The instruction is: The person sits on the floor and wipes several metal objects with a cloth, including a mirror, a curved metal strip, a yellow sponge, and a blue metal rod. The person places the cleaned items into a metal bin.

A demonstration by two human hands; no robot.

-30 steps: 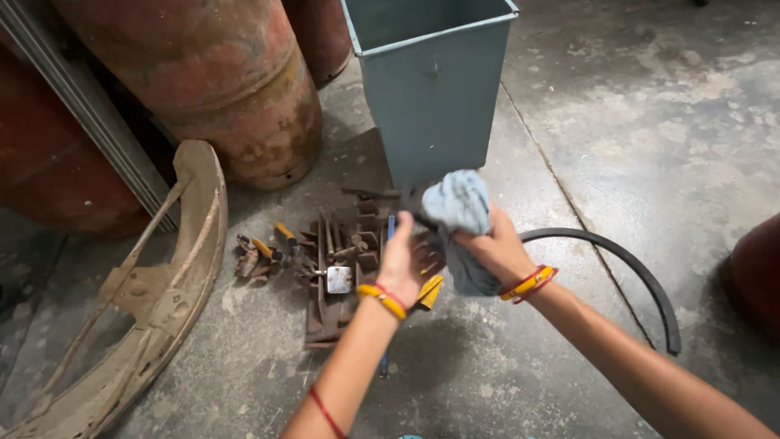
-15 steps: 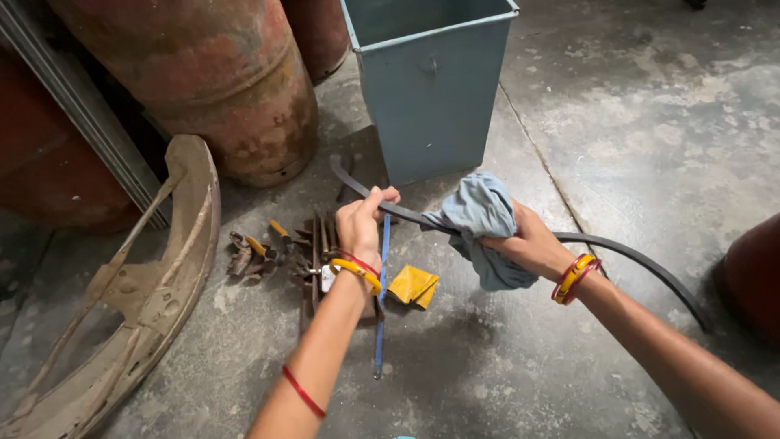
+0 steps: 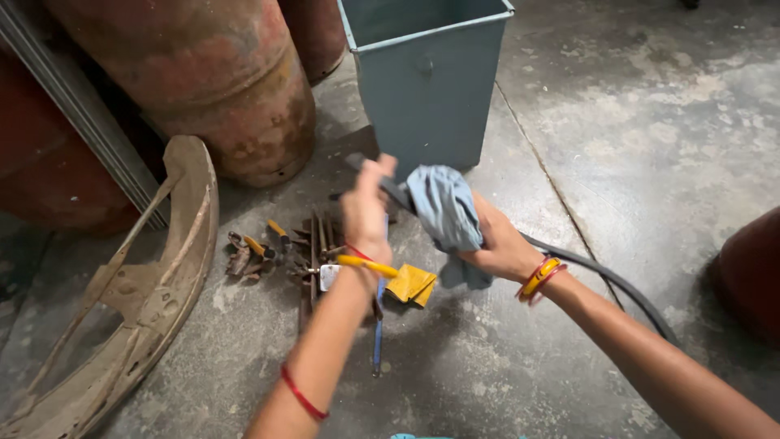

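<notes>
While our left hand (image 3: 366,213) clamps the near end of the curved black strip (image 3: 585,272) above the floor (image 3: 650,122), our right hand (image 3: 496,244), gripping the blue rag (image 3: 443,207), has slid back up toward it, so wiping continues.

rag (image 3: 443,207): soft matt grey-blue cloth, creased | strip (image 3: 601,276): dark, smooth, matt (rubber or metal, cannot tell) | bin (image 3: 422,89): painted sheet metal, dull blue-grey | drum (image 3: 219,89): rusty, flaking red metal | floor (image 3: 650,146): rough stained concrete | tools (image 3: 313,256): rusted metal
</notes>
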